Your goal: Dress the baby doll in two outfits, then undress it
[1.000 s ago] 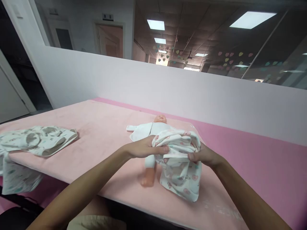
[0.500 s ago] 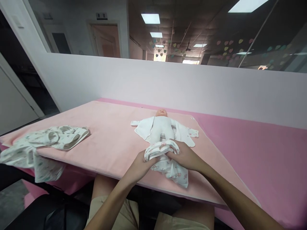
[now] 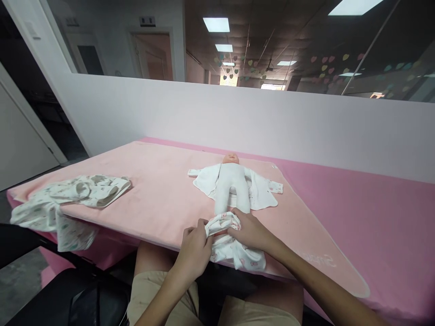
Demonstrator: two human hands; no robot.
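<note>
A baby doll (image 3: 232, 177) with a white cloth body lies on its back, its legs toward me and a white baby jacket (image 3: 264, 190) spread open under it, sleeves out to both sides. Just below the doll's legs, white printed baby pants (image 3: 238, 253) are bunched at the table's front edge. My left hand (image 3: 197, 246) grips the left side of their gathered opening. On the opposite side my right hand (image 3: 249, 230) pinches the same opening, fingers partly hidden by the cloth. The doll's feet are hidden behind the fabric and my hand.
A pink blanket (image 3: 152, 181) covers much of the pink table (image 3: 384, 217). More printed baby clothing (image 3: 98, 190) lies at the left, partly hanging over the front edge. A black chair (image 3: 84, 280) stands at lower left. Behind the table rises a white wall (image 3: 238, 117) with glass above.
Both hands have drawn the pants down toward me, away from the doll's legs, which now show more. My left hand has turned, its knuckles now up. The view has shifted slightly.
</note>
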